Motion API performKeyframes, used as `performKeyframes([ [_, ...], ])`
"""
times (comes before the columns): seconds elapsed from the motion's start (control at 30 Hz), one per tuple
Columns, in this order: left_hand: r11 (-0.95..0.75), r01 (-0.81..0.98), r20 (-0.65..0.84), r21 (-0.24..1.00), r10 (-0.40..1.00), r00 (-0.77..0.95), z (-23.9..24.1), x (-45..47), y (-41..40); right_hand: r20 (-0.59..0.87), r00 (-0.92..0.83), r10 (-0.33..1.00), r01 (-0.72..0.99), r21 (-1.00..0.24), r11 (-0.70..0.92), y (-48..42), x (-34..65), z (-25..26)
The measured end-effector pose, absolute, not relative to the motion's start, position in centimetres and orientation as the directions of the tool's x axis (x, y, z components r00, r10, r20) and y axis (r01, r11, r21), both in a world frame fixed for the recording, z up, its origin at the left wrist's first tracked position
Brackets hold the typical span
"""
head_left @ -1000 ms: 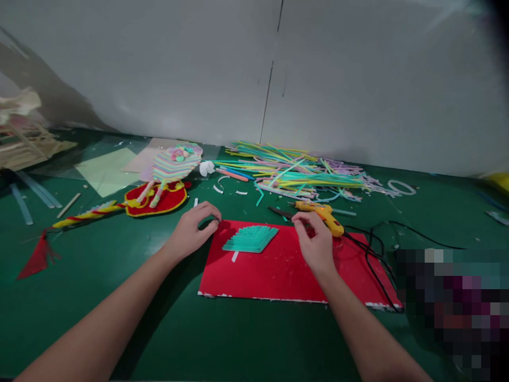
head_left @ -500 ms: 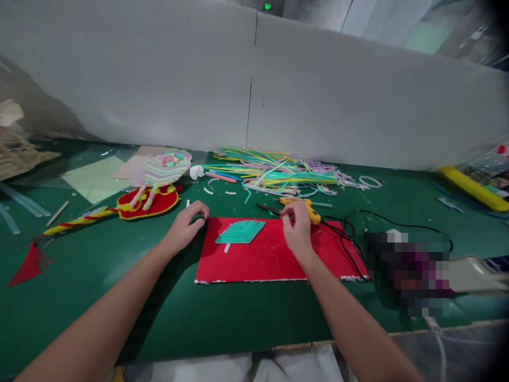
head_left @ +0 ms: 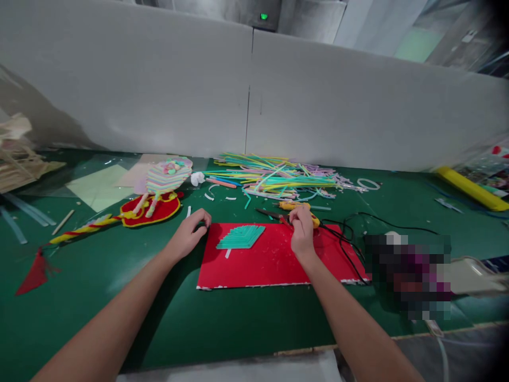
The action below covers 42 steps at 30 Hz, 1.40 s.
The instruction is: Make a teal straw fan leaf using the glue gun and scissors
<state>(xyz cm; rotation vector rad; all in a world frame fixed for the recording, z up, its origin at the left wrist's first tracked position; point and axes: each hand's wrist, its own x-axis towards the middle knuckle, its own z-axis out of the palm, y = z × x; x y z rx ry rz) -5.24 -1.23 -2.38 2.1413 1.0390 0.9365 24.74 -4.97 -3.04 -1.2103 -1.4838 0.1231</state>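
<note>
Glue gun [head_left: 293,205], green table [head_left: 238,323] (grey wall [head_left: 159,95])

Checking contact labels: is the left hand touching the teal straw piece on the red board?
No, the left hand sits at the upper left corner of the red board, clear of the teal straw piece.

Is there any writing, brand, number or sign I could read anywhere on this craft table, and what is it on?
No text here can be read.
Green lit sign at the top edge: too small to read.
Colourful packets at the far right: too blurred to read.
Yellow glue gun, red sheet, pile of straws: no lettering shows.
</note>
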Motion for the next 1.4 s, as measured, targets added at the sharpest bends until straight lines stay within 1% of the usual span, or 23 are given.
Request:
performKeyframes([
  [0.4, -0.492, 0.384, 0.306, 0.782, 0.838, 0.451, -2.5, -5.3, -0.7, 0.602, 0.194, 0.775, 0.542, -0.724, 0.427, -5.0, 25.0, -3.4],
  [0.63, -0.496, 0.368, 0.312, 0.786, 0.833, 0.457, -2.7, -5.3, -0.2, 0.614, 0.18, 0.768, 0.574, -0.7, 0.425, -4.9, 25.6, -3.4],
  [0.87, -0.475, 0.387, 0.308, 0.791, 0.854, 0.419, -2.6, -5.4, -0.1, 0.627, 0.174, 0.759, 0.642, -0.657, 0.395, -5.2, 25.4, -3.0],
  [1.1, -0.4, 0.455, 0.278, 0.796, 0.908, 0.314, -2.1, -5.1, -0.3, 0.603, 0.211, 0.769, 0.729, -0.622, 0.288, -4.9, 24.7, -3.3],
  [1.3, -0.289, 0.546, 0.234, 0.787, 0.957, 0.171, -2.9, -5.0, -0.2, 0.616, 0.233, 0.752, 0.785, -0.576, 0.228, -4.8, 25.5, -3.0],
  [1.37, -0.271, 0.557, 0.221, 0.785, 0.963, 0.157, -3.1, -5.1, -0.1, 0.619, 0.265, 0.739, 0.836, -0.53, 0.144, -4.8, 26.9, -2.5],
  [1.4, -0.263, 0.559, 0.214, 0.786, 0.965, 0.154, -3.2, -5.2, -0.1, 0.616, 0.291, 0.732, 0.871, -0.487, 0.064, -4.8, 27.8, -2.3],
])
